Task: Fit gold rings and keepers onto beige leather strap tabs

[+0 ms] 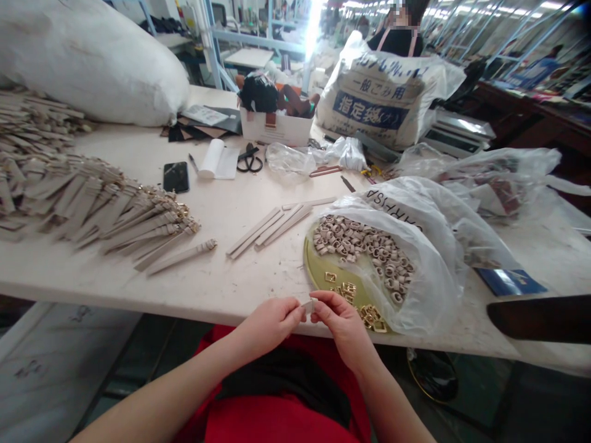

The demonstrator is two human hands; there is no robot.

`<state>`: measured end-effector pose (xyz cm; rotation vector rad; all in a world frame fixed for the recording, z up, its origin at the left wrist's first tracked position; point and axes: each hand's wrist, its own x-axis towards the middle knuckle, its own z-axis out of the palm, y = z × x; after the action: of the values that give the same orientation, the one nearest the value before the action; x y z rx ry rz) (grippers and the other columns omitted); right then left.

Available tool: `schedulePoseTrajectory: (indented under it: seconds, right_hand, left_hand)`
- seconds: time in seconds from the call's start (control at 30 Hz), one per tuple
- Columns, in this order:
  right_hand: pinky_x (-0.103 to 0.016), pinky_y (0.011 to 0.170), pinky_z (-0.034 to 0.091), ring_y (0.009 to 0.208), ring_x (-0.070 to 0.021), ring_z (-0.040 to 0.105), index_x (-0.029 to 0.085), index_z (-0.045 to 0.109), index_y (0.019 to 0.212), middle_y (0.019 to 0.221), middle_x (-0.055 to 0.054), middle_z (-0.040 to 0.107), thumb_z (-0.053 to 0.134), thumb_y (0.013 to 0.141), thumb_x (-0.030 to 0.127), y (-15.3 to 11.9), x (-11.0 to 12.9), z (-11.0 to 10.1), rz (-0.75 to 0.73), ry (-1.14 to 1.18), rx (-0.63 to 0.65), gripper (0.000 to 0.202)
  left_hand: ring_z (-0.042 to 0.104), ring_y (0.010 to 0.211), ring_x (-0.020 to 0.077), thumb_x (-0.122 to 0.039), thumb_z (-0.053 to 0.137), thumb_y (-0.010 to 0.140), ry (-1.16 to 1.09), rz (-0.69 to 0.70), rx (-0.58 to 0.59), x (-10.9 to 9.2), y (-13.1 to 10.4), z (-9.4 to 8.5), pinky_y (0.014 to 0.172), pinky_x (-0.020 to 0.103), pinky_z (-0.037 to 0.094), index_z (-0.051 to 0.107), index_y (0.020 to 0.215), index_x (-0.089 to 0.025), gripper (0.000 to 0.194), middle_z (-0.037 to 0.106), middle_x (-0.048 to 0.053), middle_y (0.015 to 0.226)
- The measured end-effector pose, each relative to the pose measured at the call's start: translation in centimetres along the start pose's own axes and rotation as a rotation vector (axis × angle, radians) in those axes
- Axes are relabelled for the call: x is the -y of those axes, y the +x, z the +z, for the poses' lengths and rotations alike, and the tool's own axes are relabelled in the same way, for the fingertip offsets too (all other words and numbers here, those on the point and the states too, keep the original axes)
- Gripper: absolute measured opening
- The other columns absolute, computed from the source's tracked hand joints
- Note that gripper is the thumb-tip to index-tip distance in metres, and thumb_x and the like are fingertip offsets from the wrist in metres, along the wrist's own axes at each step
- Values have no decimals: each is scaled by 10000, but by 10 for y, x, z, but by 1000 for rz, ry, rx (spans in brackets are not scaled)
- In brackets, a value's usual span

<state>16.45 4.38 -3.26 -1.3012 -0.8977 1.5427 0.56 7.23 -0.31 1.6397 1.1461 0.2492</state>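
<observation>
Just over the table's front edge, my left hand (276, 321) and my right hand (340, 319) meet, both closed in a pinch. Between their fingertips is a short visible piece of a beige strap (308, 305); the rest of it is hidden, and I cannot make out whether a loop or buckle is on it. Right beside my right hand lies a green tray (318, 271) with gold buckles (372, 317) near its front and a heap of small beige strap loops (351, 237) behind them. Several flat beige straps (272, 227) lie ahead of my hands.
A big pile of straps with gold buckles (101, 203) covers the left side, one lone strap (182, 257) beside it. Plastic film (429, 264) drapes over the tray. Farther back are a phone (176, 177), black scissors (250, 159), a white box (277, 128) and a full sack (369, 92). Behind stands a person.
</observation>
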Motion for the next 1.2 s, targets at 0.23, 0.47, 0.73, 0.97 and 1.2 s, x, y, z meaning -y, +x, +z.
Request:
schedulePoseTrajectory:
  seconds: [0.23,0.47,0.73,0.97,1.2]
  right_hand:
    - [-252,616,416,632,-128,523,189,635,820,652,13,586,667,689,358,-5,5,-5,9,-119,92,217]
    - [-248,600,399,555,-113,497,195,604,824,578,36,542,667,686,379,-10,-4,5,69,77,95,238]
    - [-297,711,372,762,-187,525,181,611,851,866,-71,574,567,757,266,39,25,-35,-317,-1023,-159,134]
    - [-270,648,337,734,-182,521,172,549,726,767,-59,576,562,746,193,70,29,-43,-297,-1467,-76,31]
    - [-263,617,351,664,-151,485,208,546,735,710,0,556,525,748,179,33,38,-16,-449,-907,98,38]
  left_hand:
    - [501,547,115,-358,341,841,-44,4,154,3,-12,-6,536,211,358,582,826,-162,311,580,11,653]
    - [433,529,106,-401,366,845,-229,-12,89,4,-22,-7,517,198,340,372,1297,-174,506,510,-25,608]
    - [314,413,68,-425,403,813,-389,-30,-79,9,-9,-4,420,174,255,535,895,-163,305,379,-76,477]
    - [356,382,62,-393,379,798,-408,-85,-115,8,-7,3,403,172,286,440,788,-177,225,437,-75,501]
    - [436,572,99,-362,484,760,-111,108,-266,-3,7,-6,529,199,320,546,849,-164,226,519,-33,633]
